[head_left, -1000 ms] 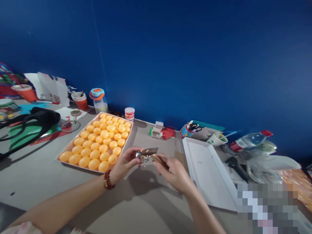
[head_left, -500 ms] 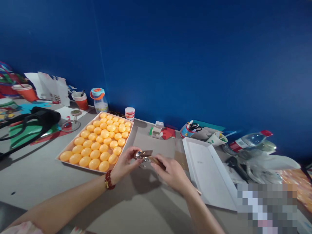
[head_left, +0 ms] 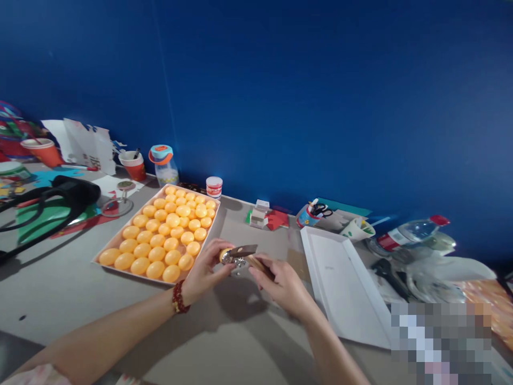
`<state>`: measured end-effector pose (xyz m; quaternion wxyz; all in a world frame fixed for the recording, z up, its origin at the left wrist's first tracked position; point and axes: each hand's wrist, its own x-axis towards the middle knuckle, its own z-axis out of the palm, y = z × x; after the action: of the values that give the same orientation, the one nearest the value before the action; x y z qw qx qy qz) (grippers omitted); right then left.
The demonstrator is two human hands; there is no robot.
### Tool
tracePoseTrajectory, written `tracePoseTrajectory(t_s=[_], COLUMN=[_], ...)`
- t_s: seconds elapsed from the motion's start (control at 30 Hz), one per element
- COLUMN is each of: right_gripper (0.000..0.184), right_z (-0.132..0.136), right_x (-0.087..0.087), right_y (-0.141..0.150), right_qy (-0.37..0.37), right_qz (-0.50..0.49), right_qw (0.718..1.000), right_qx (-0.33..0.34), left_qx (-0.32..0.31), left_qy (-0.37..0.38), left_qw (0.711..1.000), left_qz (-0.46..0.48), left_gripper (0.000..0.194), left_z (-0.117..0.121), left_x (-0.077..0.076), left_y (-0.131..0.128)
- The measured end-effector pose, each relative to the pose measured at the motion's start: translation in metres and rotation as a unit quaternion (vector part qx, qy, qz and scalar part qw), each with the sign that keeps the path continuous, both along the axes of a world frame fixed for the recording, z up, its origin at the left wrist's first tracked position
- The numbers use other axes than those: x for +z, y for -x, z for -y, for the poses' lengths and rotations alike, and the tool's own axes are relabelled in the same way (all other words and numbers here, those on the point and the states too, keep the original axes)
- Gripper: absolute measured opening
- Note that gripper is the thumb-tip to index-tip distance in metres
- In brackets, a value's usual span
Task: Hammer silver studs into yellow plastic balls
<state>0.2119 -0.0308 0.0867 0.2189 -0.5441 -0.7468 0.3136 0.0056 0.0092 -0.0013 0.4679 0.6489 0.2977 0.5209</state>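
My left hand (head_left: pixel 210 271) is closed around a small ball (head_left: pixel 225 256), part orange and part shiny silver, low over the table. My right hand (head_left: pixel 280 280) grips the wooden handle of a knife-like tool (head_left: pixel 262 266), whose flat, dark blade (head_left: pixel 243 249) reaches left to the ball. Shiny silver bits (head_left: pixel 239 262) show just beneath the blade; whether they cling to the ball or the tool I cannot tell. To the left of my hands lies a shallow box (head_left: pixel 216 211) filled with rows of orange balls (head_left: pixel 172 220).
A white box lid (head_left: pixel 340 289) lies on the right. Behind it are a pen cup (head_left: pixel 308 216) with scissors and a plastic bottle (head_left: pixel 414 232). Small boxes (head_left: pixel 257 216), a white jar (head_left: pixel 214 186) and a lidded jug (head_left: pixel 163 166) line the blue wall. Black straps (head_left: pixel 72 195) lie left.
The blade has tilted and shifted slightly to the right. The ball has turned in my left hand, so more orange shows. My arms stay nearly in place.
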Motion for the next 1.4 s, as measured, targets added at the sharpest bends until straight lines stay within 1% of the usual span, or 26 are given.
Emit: tracePoseTrajectory(t_s=[0.07,0.13,0.23,0.3,0.43,0.53,0.67,0.8,1.0,1.1,1.2,1.33,1.4], right_gripper=[0.022,0.022,0.025,0.027,0.022,0.023,0.035,0.041,0.038,0.037,0.04,0.044,0.043], right_z=[0.0,0.001,0.001,0.001,-0.002,-0.004,-0.006,-0.006,-0.005,-0.004,-0.003,-0.002,-0.002], right_x=[0.0,0.0,-0.002,-0.005,-0.015,-0.022,-0.028,-0.031,-0.034,-0.033,-0.032,-0.029,-0.028], right_y=[0.0,0.0,0.0,0.001,0.006,0.01,0.015,0.017,0.019,0.021,0.023,0.026,0.027], right_qy=[-0.004,-0.008,0.0,0.01,0.039,0.073,0.091,0.11,0.107,0.112,0.111,0.112,0.118], right_qz=[0.007,-0.004,-0.053,-0.101,-0.181,-0.217,-0.247,-0.262,-0.265,-0.26,-0.263,-0.261,-0.259], right_qw=[1.0,1.0,0.998,0.993,0.977,0.969,0.963,0.958,0.956,0.957,0.956,0.957,0.957], right_qx=[0.005,-0.003,-0.036,-0.065,-0.101,-0.097,-0.066,-0.047,-0.06,-0.068,-0.069,-0.063,-0.062], left_qx=[-0.01,-0.03,-0.074,-0.093,-0.109,-0.116,-0.124,-0.13,-0.126,-0.138,-0.139,-0.133,-0.133], left_qy=[0.013,0.042,0.103,0.131,0.144,0.135,0.135,0.12,0.075,0.073,0.074,0.039,0.054], left_qw=[1.0,0.997,0.986,0.978,0.969,0.966,0.968,0.973,0.98,0.981,0.983,0.988,0.988], left_qz=[0.021,0.052,0.107,0.133,0.168,0.186,0.17,0.151,0.131,0.117,0.097,0.064,0.062], left_gripper=[0.031,0.033,0.035,0.035,0.037,0.037,0.036,0.033,0.032,0.033,0.034,0.041,0.038], left_z=[0.0,0.0,0.001,0.002,0.003,0.005,0.006,0.006,0.007,0.01,0.013,0.015,0.015], left_x=[0.0,0.001,0.002,0.002,-0.001,-0.005,-0.01,-0.009,-0.004,-0.004,-0.002,-0.002,-0.003], left_y=[-0.001,-0.002,-0.003,-0.003,-0.005,-0.006,-0.006,-0.004,-0.003,-0.002,0.0,0.003,0.003])
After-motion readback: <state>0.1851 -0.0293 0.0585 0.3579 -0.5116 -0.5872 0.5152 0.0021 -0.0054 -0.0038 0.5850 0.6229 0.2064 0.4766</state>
